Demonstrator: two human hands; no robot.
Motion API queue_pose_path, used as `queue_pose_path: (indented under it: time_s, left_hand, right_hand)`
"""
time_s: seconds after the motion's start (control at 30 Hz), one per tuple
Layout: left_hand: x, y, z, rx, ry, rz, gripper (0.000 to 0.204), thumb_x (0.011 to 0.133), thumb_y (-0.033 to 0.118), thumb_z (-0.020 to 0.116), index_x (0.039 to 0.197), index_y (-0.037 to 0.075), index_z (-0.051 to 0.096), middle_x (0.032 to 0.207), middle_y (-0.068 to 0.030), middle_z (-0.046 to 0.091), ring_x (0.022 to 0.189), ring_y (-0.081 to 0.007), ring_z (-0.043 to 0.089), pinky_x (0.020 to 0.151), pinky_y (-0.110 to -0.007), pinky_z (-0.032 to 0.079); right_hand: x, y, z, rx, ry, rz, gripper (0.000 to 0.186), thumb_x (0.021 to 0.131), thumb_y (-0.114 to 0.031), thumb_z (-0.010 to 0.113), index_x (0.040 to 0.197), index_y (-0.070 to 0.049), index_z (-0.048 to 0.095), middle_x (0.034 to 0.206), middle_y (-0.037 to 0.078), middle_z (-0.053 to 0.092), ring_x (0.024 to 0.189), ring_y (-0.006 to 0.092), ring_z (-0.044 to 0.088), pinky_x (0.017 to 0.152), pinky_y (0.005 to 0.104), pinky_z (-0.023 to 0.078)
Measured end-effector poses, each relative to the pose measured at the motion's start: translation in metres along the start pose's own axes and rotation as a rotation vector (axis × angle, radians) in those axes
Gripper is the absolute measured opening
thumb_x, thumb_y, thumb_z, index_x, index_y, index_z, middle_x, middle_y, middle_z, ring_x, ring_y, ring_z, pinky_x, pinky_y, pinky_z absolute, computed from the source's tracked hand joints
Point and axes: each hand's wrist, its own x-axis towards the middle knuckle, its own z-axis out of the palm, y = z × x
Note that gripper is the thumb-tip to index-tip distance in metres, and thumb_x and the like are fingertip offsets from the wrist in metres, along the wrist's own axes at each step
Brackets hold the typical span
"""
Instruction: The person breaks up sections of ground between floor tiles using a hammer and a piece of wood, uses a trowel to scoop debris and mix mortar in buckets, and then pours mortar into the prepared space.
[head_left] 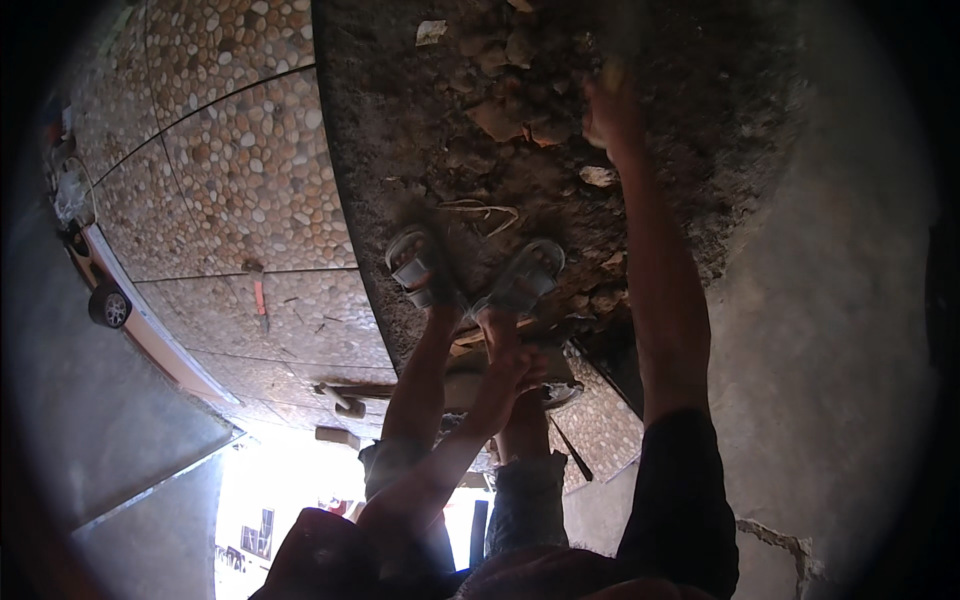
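My right hand (612, 122) stretches far forward over dark, rubble-strewn soil (430, 130). Its fingers are curled closed around something yellowish and blurred that I cannot make out. A pale stone chip (598, 176) lies just beside the wrist. Close to my shin, my left hand (518, 368) hangs with its fingers apart and holds nothing. Both my feet, in grey sandals (528, 277), stand on the soil, and a loose loop of pale string (485, 208) lies ahead of them.
Pebble-patterned tiles (240, 170) cover the left side, where a hammer with a red handle (260, 297) lies. A mallet (347, 406) rests nearer me. A plain grey wall (820, 300) rises on the right. A wheeled object (108, 305) stands at the far left.
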Motion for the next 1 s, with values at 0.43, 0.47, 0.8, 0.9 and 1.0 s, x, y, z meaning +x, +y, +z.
queue_pose_path:
  time_s: [0.43, 0.47, 0.8, 0.9, 1.0]
  left_hand:
    - [0.002, 0.005, -0.001, -0.051, 0.0, 0.02, 0.045, 0.094, 0.038, 0.051, 0.123, 0.004, 0.047, 0.109, -0.008, 0.059, 0.099, -0.016, 0.057, 0.085, -0.032, 0.045]
    - [0.001, 0.003, -0.001, -0.066, 0.003, 0.019, 0.044, 0.094, 0.037, 0.051, 0.123, 0.004, 0.047, 0.109, -0.008, 0.059, 0.099, -0.0159, 0.057, 0.085, -0.032, 0.045]
    - [0.001, 0.01, 0.005, -0.168, -0.006, 0.024, 0.044, 0.093, 0.034, 0.054, 0.125, 0.004, 0.047, 0.108, -0.0078, 0.059, 0.099, -0.016, 0.058, 0.084, -0.033, 0.046]
    - [0.001, 0.017, 0.008, -0.15, 0.004, 0.034, 0.045, 0.092, 0.035, 0.055, 0.124, 0.004, 0.048, 0.107, -0.007, 0.06, 0.099, -0.0152, 0.058, 0.084, -0.032, 0.045]
    - [-0.002, 0.023, 0.01, -0.165, 0.014, 0.045, 0.045, 0.092, 0.036, 0.054, 0.123, 0.004, 0.049, 0.107, -0.0066, 0.06, 0.098, -0.0145, 0.058, 0.084, -0.031, 0.045]
  right_hand:
    - [0.041, 0.001, 0.005, -0.93, 0.069, -1.254, 0.06, 0.083, -0.043, 0.062, 0.127, -0.007, 0.042, 0.093, 0.016, 0.06, 0.085, 0.0342, 0.061, 0.074, 0.0491, 0.048]
    - [0.054, -0.004, 0.01, -0.889, 0.058, -1.184, 0.06, 0.083, -0.042, 0.062, 0.128, -0.008, 0.042, 0.091, 0.015, 0.06, 0.081, 0.0321, 0.061, 0.07, 0.0466, 0.049]
    - [0.031, -0.083, -0.008, -0.885, -0.05, -0.684, 0.057, 0.087, -0.043, 0.057, 0.126, -0.004, 0.042, 0.085, 0.014, 0.059, 0.063, 0.0206, 0.061, 0.053, 0.0345, 0.05]
    - [0.028, -0.044, 0.0, -0.94, 0.104, -0.821, 0.056, 0.09, -0.044, 0.052, 0.127, -0.004, 0.041, 0.09, 0.016, 0.061, 0.071, 0.0265, 0.063, 0.066, 0.0401, 0.051]
    - [0.004, -0.039, 0.027, -0.894, -0.031, -0.802, 0.055, 0.091, -0.044, 0.05, 0.127, -0.004, 0.041, 0.097, 0.018, 0.062, 0.084, 0.0338, 0.063, 0.075, 0.0449, 0.05]
